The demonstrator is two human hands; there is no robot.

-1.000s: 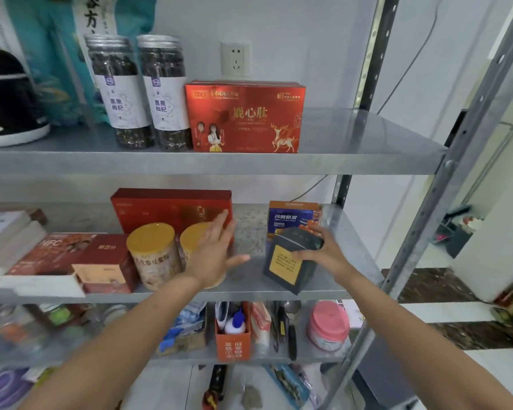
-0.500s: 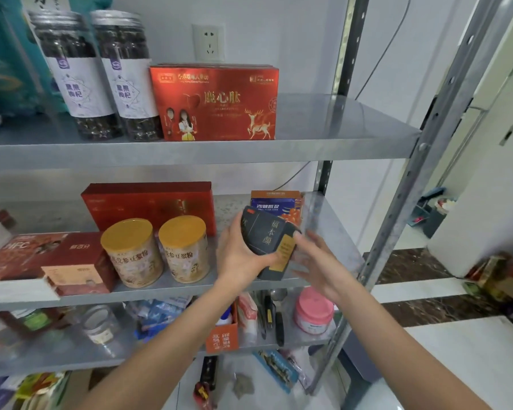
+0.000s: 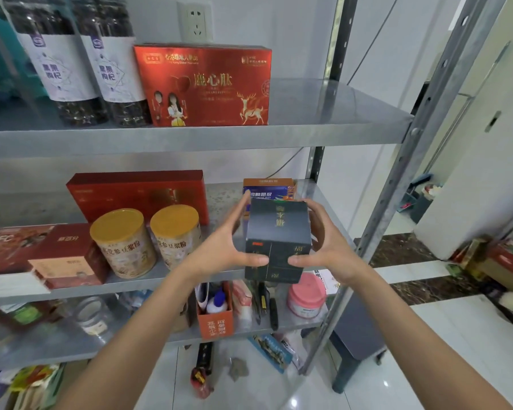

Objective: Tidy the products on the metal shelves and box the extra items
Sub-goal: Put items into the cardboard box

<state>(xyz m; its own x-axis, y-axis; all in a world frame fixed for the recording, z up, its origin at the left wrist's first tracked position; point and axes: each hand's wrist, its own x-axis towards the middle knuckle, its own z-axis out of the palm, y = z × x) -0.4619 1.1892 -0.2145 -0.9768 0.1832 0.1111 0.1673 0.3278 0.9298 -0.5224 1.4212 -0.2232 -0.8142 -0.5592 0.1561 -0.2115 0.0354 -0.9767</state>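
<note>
Both hands have closed on the dark box (image 3: 279,232), which half a second back lay tilted in the left hand alone. It now sits square, held in the air just in front of the middle tier of the metal shelves (image 3: 332,105).

On the top tier a red deer-print gift box (image 3: 205,84) stands beside two clear jars (image 3: 62,63) filled with dark dried berries. The left hand (image 3: 222,247) grips the box's left side and the right hand (image 3: 329,247) its right, each with a thumb on the front face.

This looks like the straightening step. Setting the box down calls for the bare patch between the gold-lidded tins (image 3: 122,241) and the blue-and-orange carton (image 3: 268,192), kept level. On the tier below, an open orange carton (image 3: 215,318) holds a white bottle with a blue cap (image 3: 218,301).
</note>
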